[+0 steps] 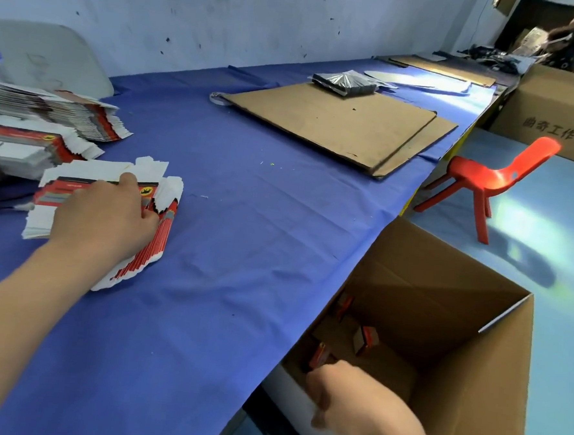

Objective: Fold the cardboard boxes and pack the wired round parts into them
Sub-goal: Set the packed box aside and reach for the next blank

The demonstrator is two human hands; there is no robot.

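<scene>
Cardboard, thin and printed red and white, lies under the left grip [104,216], whose fingers curl over the three o'clock edge of the fanned stack of flat blanks [58,190] as if to lift the top one. These blanks should be light, springy and slick against each other, so a pinch at one edge, with the thumb peeling a single sheet free, looks safer than a flat press that would slide the whole fan across the surface [244,231]. They should crease easily, so bending belongs on the scored lines only. At ten o'clock from this stack sit more blank piles [50,108]. At four o'clock the right grip [338,395] reaches down into the open carton [470,380], blurred, fingers bent; I cannot tell whether it holds anything. Small folded boxes [365,340] lie loose on the carton floor, stiff enough to take by their sides. At one o'clock rest brown cardboard sheets [335,126] with a dark packet [346,83] on them. No wired round parts can be picked out anywhere.
</scene>
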